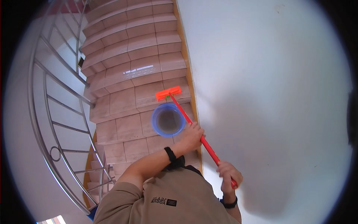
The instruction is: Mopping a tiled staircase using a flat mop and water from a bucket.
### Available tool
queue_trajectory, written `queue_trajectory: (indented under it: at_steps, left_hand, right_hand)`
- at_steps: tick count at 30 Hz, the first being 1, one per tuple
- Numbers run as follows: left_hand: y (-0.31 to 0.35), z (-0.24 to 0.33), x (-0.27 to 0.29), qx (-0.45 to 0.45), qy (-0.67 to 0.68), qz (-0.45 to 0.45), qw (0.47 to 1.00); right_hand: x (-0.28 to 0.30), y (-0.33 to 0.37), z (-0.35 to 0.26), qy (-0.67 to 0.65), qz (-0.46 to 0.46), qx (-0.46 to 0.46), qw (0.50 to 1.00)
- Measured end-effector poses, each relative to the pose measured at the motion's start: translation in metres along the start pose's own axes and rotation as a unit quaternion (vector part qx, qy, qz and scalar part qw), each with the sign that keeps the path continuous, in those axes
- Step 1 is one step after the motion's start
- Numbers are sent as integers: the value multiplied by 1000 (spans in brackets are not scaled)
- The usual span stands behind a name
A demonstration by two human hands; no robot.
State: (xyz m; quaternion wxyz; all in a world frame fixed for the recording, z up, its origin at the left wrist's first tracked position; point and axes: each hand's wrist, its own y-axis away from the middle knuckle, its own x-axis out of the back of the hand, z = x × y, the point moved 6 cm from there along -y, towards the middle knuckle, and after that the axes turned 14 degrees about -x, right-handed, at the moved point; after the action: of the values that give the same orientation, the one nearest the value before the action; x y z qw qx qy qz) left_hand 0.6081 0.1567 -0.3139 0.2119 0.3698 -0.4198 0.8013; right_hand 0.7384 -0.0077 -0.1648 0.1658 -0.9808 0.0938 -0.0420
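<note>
A long-handled scrub brush slants across the stairs from upper left to lower right. My left hand is wrapped round its red handle partway down. Close to the handle's end, my right hand grips it too. The orange brush head, with dark and green bristles, is over a tiled step just beyond a blue bucket. Whether the bristles touch the tile I cannot tell. Murky grey water stands in the bucket, which rests on a step ahead of my left hand.
Tiled stairs climb away ahead, with a wet-looking shine on one step. A metal railing curves along the left side. The white wall closes off the right side, edged by a yellowish skirting strip.
</note>
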Motion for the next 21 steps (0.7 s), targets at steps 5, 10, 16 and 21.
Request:
queue_trajectory:
  at_steps: [5, 10, 16, 21]
  left_hand:
    - [-4, -66, 7, -6, -1, 15, 1000]
    - [4, -19, 9, 53, 16, -35, 998]
    - [16, -17, 26, 26, -33, 57, 997]
    - [25, -83, 14, 56, -8, -38, 998]
  right_hand:
    - [-28, -37, 25, 18, -42, -3, 999]
    - [-11, -28, -11, 32, -66, 11, 997]
    - [-20, -19, -7, 21, -125, 8, 992]
    - [-49, -43, 40, 25, -150, 1, 988]
